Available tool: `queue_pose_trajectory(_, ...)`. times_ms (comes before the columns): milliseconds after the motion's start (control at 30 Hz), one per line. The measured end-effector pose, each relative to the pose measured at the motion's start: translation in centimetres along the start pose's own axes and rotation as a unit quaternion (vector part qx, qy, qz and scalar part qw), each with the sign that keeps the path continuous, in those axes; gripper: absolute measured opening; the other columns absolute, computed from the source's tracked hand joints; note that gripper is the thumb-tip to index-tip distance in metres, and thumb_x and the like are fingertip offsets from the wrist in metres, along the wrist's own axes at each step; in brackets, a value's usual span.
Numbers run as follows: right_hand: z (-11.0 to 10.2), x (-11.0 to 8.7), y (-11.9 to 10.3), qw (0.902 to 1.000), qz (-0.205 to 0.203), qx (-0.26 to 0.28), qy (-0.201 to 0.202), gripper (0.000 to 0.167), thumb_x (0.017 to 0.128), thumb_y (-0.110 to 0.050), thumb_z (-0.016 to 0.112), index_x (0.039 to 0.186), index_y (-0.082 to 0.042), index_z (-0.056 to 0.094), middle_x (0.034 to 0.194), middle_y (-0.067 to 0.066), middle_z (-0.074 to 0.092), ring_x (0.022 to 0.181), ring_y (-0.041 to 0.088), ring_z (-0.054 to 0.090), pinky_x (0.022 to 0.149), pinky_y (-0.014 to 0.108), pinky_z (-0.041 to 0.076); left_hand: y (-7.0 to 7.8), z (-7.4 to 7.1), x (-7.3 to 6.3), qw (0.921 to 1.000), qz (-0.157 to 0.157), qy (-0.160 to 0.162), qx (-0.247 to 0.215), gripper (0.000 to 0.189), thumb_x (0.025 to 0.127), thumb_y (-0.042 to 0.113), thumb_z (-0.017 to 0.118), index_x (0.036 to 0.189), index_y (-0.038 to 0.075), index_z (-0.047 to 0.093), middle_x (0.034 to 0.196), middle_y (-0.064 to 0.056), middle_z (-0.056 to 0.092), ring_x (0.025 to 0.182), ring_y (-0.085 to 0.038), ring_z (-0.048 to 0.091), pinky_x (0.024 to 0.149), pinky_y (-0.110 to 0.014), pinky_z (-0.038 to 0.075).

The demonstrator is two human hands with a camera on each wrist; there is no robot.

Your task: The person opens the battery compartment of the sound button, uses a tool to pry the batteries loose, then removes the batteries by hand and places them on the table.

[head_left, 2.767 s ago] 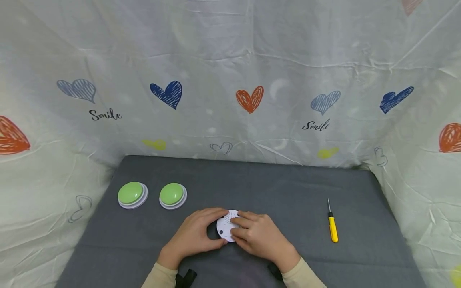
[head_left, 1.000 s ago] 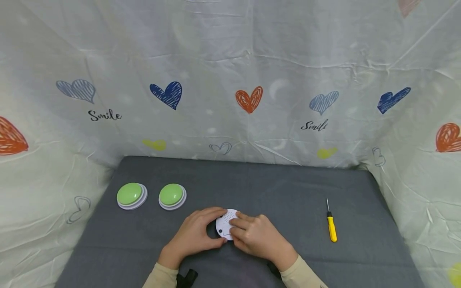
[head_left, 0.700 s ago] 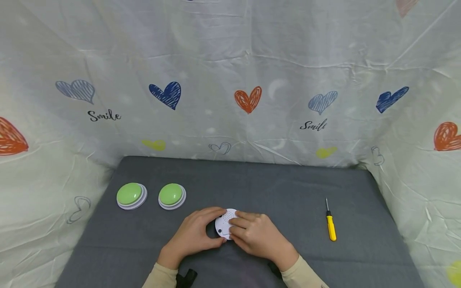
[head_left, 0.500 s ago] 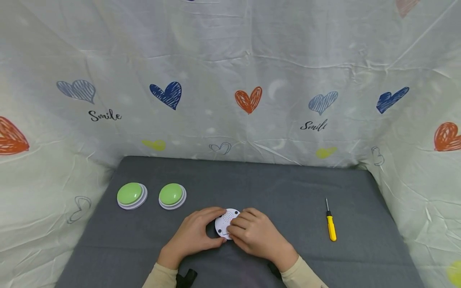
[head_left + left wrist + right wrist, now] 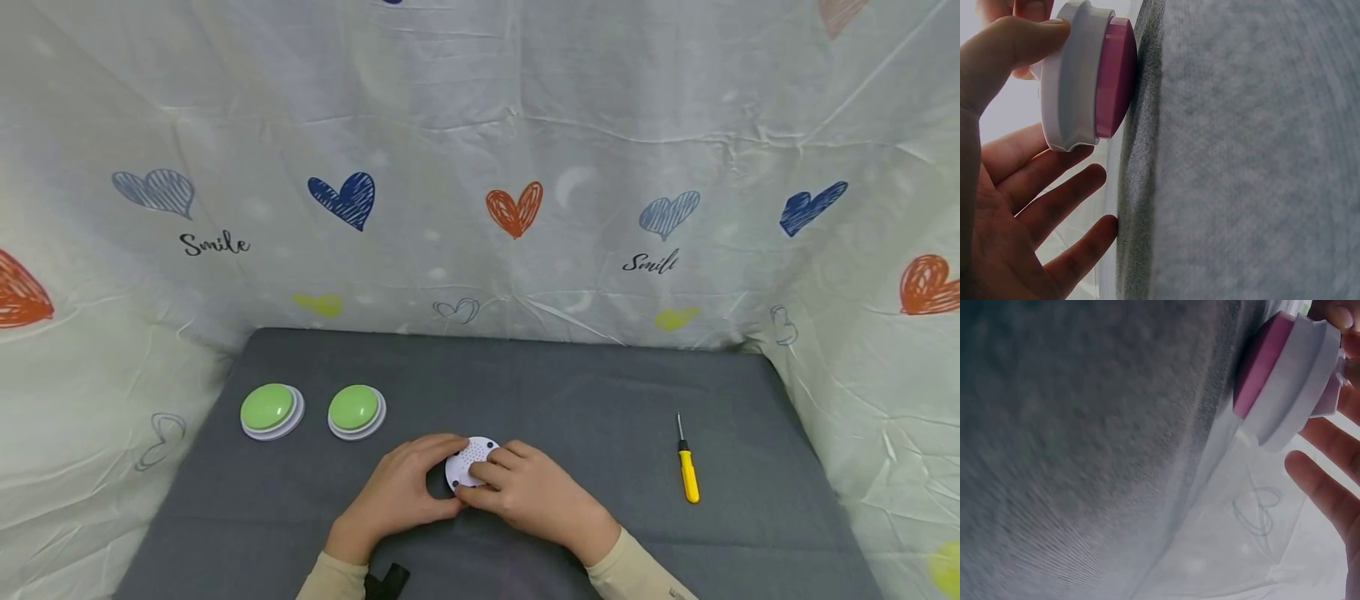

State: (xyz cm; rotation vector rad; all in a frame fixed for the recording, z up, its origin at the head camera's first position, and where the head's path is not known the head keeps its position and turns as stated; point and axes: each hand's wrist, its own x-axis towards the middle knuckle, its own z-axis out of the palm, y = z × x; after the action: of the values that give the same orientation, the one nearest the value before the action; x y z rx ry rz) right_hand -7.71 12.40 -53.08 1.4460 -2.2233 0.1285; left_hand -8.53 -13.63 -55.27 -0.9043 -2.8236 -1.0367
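A round push button (image 5: 474, 454) lies upside down on the grey cloth, its white perforated back with black feet facing up. Both wrist views show its pink dome (image 5: 1116, 78) against the cloth. My left hand (image 5: 405, 483) grips the white rim between thumb and fingers; its other fingers spread in the left wrist view. My right hand (image 5: 528, 496) has its thumb and fingers bunched over the back. In the right wrist view a white battery cover (image 5: 1329, 397) stands out from the back, and the right fingertips pinch at it, partly cut off by the frame edge.
Two green push buttons (image 5: 268, 408) with white bases stand at the left of the table. A yellow-handled screwdriver (image 5: 688, 475) lies at the right, tip pointing away. A white curtain (image 5: 450, 167) printed with hearts hangs behind and at both sides.
My right fingers have shifted left and nearer to me across the button's back, the thumb now at its near edge. The left hand keeps its grip. The view has drifted slightly.
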Motion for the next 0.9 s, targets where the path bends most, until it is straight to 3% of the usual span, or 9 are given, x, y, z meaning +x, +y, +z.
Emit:
queue_pose_trajectory(133, -0.2, 0.1, 0.3, 0.9994, -0.008, 0.003, -0.032, 0.023, 0.109, -0.028, 0.067, 0.126, -0.034, 0.08, 0.118, -0.009, 0.072, 0.098, 0.013, 0.065, 0.087, 0.03, 0.055, 0.0, 0.0, 0.0, 1.0, -0.005, 0.0, 0.004, 0.073, 0.081, 0.042, 0.096, 0.147, 0.027, 0.071, 0.147, 0.01, 0.066, 0.132, -0.017, 0.066, 0.105, -0.05, 0.057)
queue_pose_trajectory(333, -1.3, 0.6, 0.6, 0.9941, -0.014, 0.035, -0.101, 0.037, 0.1, -0.018, 0.077, 0.135, -0.032, 0.077, 0.122, -0.008, 0.07, 0.099, 0.014, 0.064, 0.087, 0.03, 0.055, 0.0, -0.1, -0.1, 0.9999, -0.01, -0.005, 0.006, 0.073, 0.081, 0.042, 0.096, 0.148, 0.028, 0.07, 0.147, 0.01, 0.066, 0.133, -0.018, 0.065, 0.106, -0.051, 0.056)
queue_pose_trajectory(467, -2.1, 1.3, 0.6, 0.9907, -0.022, 0.014, -0.133, 0.044, 0.096, -0.021, 0.086, 0.137, -0.034, 0.076, 0.125, -0.007, 0.07, 0.101, 0.013, 0.065, 0.084, 0.03, 0.056, 0.1, -0.2, -0.1, 0.9999, -0.006, -0.006, 0.009, 0.075, 0.08, 0.041, 0.096, 0.149, 0.027, 0.07, 0.148, 0.011, 0.065, 0.134, -0.018, 0.065, 0.106, -0.052, 0.056)
queue_pose_trajectory(633, -2.8, 1.9, 0.5, 0.9879, -0.035, -0.036, -0.147, 0.035, 0.099, -0.027, 0.082, 0.133, -0.036, 0.076, 0.126, -0.007, 0.072, 0.103, 0.011, 0.066, 0.083, 0.029, 0.055, 0.2, -0.1, 0.0, 0.9999, -0.001, -0.005, 0.012, 0.076, 0.079, 0.04, 0.095, 0.149, 0.028, 0.069, 0.148, 0.012, 0.065, 0.134, -0.017, 0.065, 0.105, -0.051, 0.056)
queue_pose_trajectory(900, -2.9, 2.3, 0.4, 0.9862, -0.061, -0.079, -0.132, 0.022, 0.102, -0.031, 0.076, 0.124, -0.036, 0.077, 0.115, -0.01, 0.072, 0.094, 0.009, 0.066, 0.083, 0.027, 0.055, 0.3, -0.1, 0.0, 0.9999, 0.005, -0.003, 0.015, 0.075, 0.078, 0.038, 0.095, 0.149, 0.026, 0.07, 0.148, 0.011, 0.065, 0.132, -0.017, 0.066, 0.104, -0.05, 0.058)
